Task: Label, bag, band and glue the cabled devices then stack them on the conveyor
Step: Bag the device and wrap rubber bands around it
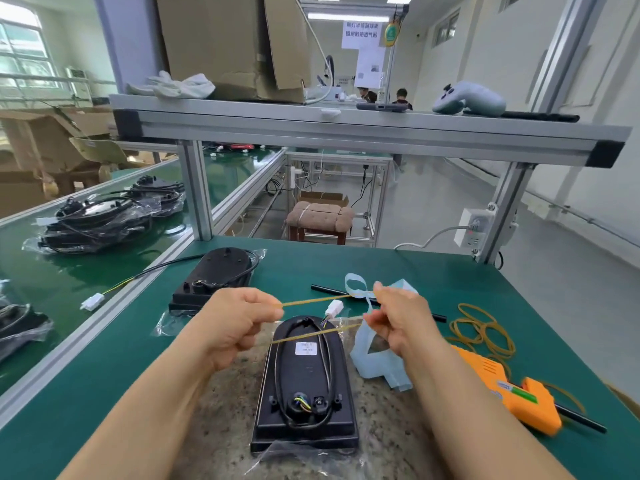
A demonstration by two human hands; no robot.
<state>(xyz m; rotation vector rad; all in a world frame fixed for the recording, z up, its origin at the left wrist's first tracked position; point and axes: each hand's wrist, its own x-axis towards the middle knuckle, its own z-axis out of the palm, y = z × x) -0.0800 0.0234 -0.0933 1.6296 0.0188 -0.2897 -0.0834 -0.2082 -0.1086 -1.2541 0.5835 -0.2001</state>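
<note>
Head view looks down on my left hand point(232, 327) and right hand point(398, 320), each with fingers curled and pinching one end of a thin yellow rubber band point(318, 299). The band is pulled out into a long narrow loop. It hangs just over the far end of the flat black plastic device point(304, 382), which lies in its clear plastic bag point(277, 452) on the speckled stone slab point(221, 410) right in front of me. The small white label point(306, 348) is on it already, so I judge this to be the banding step.

The device looks rigid and fairly solid, so it should sit firm while I work. The bag is thin and slick and will slide and wrinkle under the band. The black cable point(328, 372) coiled on top is springy, and its white connector point(334, 308) pokes out at the far end where the band could snag. I would take the body by its long edges, not by the cable.

The orange glue gun point(512, 389) lies to my right, near loose yellow bands point(485, 327). Bagged devices point(93, 223) are stacked on the green conveyor point(69, 282) to my left.
</note>
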